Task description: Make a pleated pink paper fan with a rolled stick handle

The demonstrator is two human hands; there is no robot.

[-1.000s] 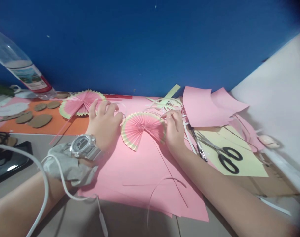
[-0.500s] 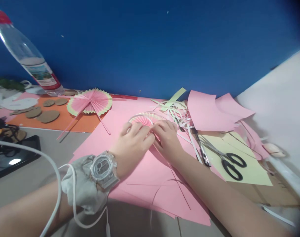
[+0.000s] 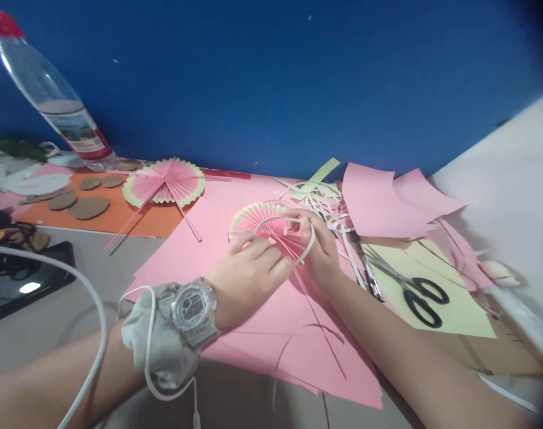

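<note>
A pleated pink paper fan (image 3: 247,221) with a pale yellow edge lies spread on pink paper, partly covered by my hands. My left hand (image 3: 253,271) is closed over its near left part, fingers curled down; the fingertips are hidden. My right hand (image 3: 318,244) pinches a narrow white paper strip (image 3: 312,243) at the fan's right side. The strip bends in a loop, one end arching over the pleats, the other running down beside my left fingers. A thin pink handle (image 3: 320,322) slants from the fan toward the near right.
A second fan (image 3: 164,182) rests on orange paper (image 3: 119,220) at left, near cardboard discs (image 3: 89,207) and a bottle (image 3: 74,119). Scissors (image 3: 421,295), a pen (image 3: 372,274), paper strips (image 3: 318,199) and pink sheets (image 3: 382,202) lie right. A white cable (image 3: 102,310) crosses my left arm.
My right hand has moved slightly right, away from my left, drawing the white strip into a loop. More of the fan now shows. My left hand has shifted slightly right and down.
</note>
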